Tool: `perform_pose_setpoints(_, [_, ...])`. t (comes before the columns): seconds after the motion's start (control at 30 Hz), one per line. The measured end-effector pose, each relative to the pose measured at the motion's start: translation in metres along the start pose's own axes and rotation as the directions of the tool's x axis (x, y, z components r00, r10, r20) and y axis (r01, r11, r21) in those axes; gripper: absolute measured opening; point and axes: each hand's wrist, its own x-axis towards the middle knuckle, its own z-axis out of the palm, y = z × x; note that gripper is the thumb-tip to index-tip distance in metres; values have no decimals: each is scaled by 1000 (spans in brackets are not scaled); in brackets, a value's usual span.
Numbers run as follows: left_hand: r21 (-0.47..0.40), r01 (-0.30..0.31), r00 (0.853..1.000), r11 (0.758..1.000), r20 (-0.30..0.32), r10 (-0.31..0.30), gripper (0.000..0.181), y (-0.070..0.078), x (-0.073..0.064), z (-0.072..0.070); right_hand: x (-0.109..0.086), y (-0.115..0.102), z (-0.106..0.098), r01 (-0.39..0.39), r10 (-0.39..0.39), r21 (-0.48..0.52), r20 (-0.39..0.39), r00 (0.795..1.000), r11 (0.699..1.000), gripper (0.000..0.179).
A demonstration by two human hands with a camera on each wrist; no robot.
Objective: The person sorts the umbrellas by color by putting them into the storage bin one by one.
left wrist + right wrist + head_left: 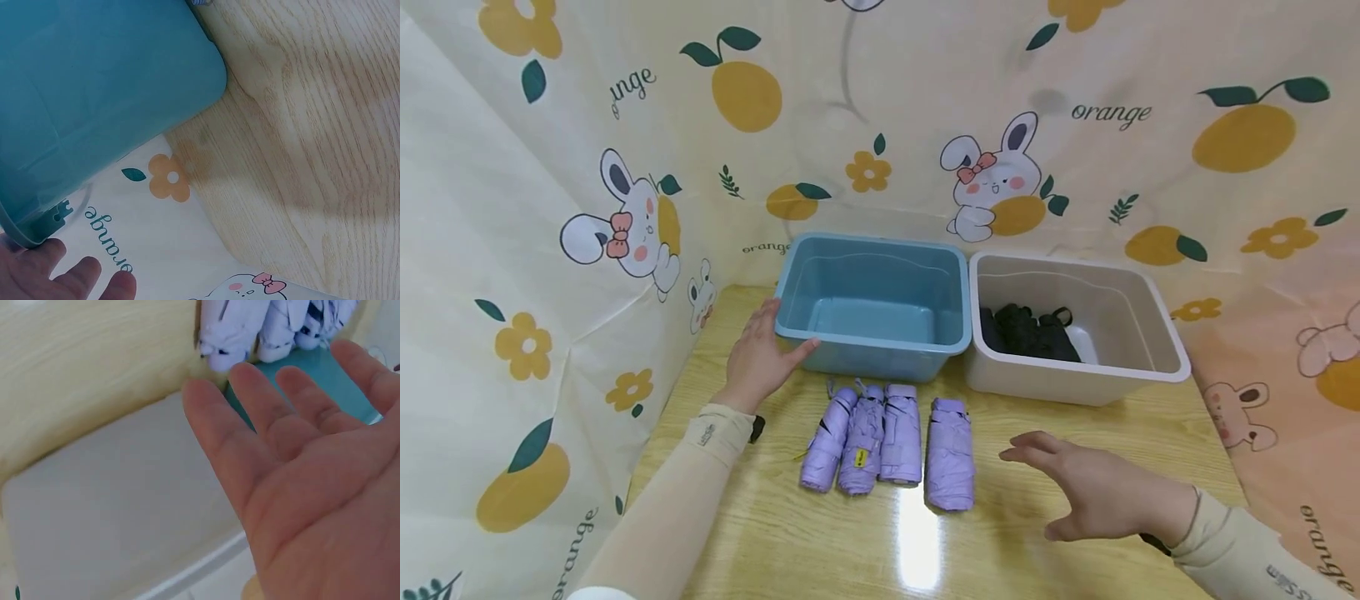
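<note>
Several folded purple umbrellas lie side by side on the table, among them one at the left (pixel 830 440), one with a yellow tag (pixel 861 442) and one set slightly apart at the right (pixel 951 457). Behind them stands a blue plastic bin (pixel 880 343). My left hand (pixel 763 354) is at its front left corner, fingers at the rim, as the left wrist view also shows. To the right of the umbrellas my right hand (pixel 1093 492) hovers with its fingers spread and thumb apart, holding nothing. Its palm (pixel 331 494) faces the right wrist camera.
Beside the blue bin sits an off-white bin (pixel 1075 379) with black folded items (pixel 1033 333) inside, their kind hard to make out. A printed cloth (pixel 887 100) with oranges and rabbits hangs behind and at both sides of the wooden table (pixel 760 533).
</note>
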Motion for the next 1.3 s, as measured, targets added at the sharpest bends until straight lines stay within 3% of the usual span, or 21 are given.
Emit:
perform_pose_setpoints(0.3, [3,12,1000,1000,12,-12,106,0,-1,0,10,-3,35,34,-36,-21,-79,996,999,84])
perform_pose_setpoints(0.57, [3,14,1000,1000,17,-14,105,1,-2,-2,30,1,53,78,-79,-13,-137,987,997,90])
perform_pose_setpoints(0.73, [0,14,1000,1000,10,-14,103,2,-3,-2,47,4,66,37,-35,15,-129,991,999,97])
perform_pose_setpoints(1.03, [-10,7,1000,1000,5,-7,103,2,-2,-2,83,15,93,-28,15,-56,-216,976,998,102])
perform_pose_setpoints(1.3, [-11,8,1000,1000,4,-8,103,0,-1,-1,97,10,103,-91,91,6,-211,973,996,104])
